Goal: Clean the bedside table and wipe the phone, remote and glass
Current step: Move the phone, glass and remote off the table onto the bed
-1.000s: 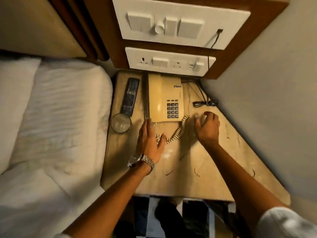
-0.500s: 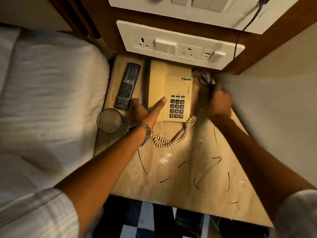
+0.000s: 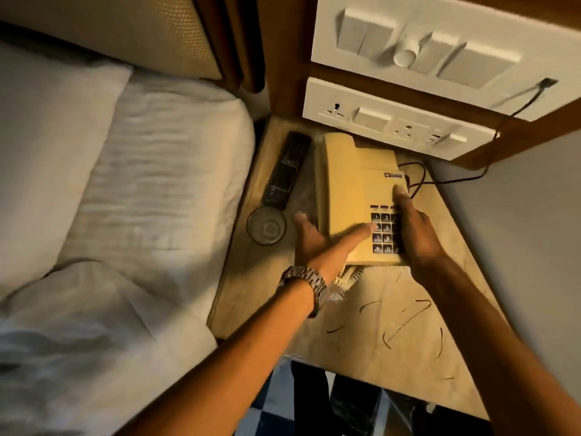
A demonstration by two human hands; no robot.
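Observation:
A beige desk phone [image 3: 358,190] stands at the back of the marble bedside table [image 3: 393,341]. My left hand [image 3: 317,243] lies at its front left corner, thumb stretched across the keypad and fingers straight along the phone's left side. My right hand [image 3: 412,234] rests on the phone's right edge, fingers straight and pointing toward the wall. A black remote [image 3: 284,171] lies left of the phone. Just in front of the remote stands an empty glass [image 3: 266,229]. The phone's coiled cord [image 3: 349,276] shows under my left wrist.
The bed with white pillows [image 3: 141,199] borders the table on the left. Switch and socket panels [image 3: 393,121] hang on the wall right behind the phone. A black cable [image 3: 418,180] runs behind it. Dark thread-like strands [image 3: 405,322] lie on the table's front.
My right hand has come from the cable area at the back right onto the phone's right edge. My left hand stays at the phone's front left. The view has tilted.

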